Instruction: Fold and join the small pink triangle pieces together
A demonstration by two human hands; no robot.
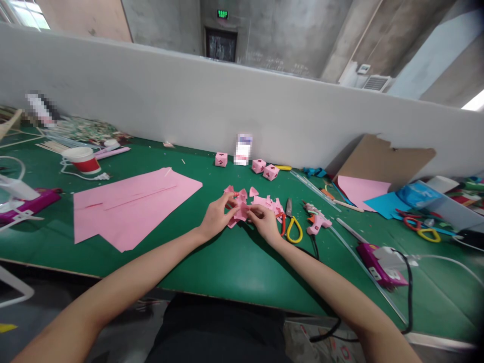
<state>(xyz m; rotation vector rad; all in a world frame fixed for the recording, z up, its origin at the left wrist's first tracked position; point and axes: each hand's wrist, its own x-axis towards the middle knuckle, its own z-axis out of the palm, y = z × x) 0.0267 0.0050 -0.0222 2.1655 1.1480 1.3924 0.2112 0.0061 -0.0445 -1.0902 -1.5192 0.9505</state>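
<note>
Between my hands is a folded pink paper piece (240, 210), pinched from both sides above the green table. My left hand (218, 214) grips its left side with thumb and fingers. On the right edge, my right hand (263, 220) closes its fingertips on the same paper. Pink paper scraps (269, 203) lie just behind and right of my hands. Scissors (292, 222) with red and yellow handles rest beside my right hand, and a pink glue gun (316, 219) lies further right.
Large pink paper sheets (132, 212) cover the table's left part. Several small pink paper boxes (270, 172) stand near the partition. A paper cup (81, 159) is at back left, a purple power strip (381, 267) with cables at right. Cardboard (381, 161) leans against the partition.
</note>
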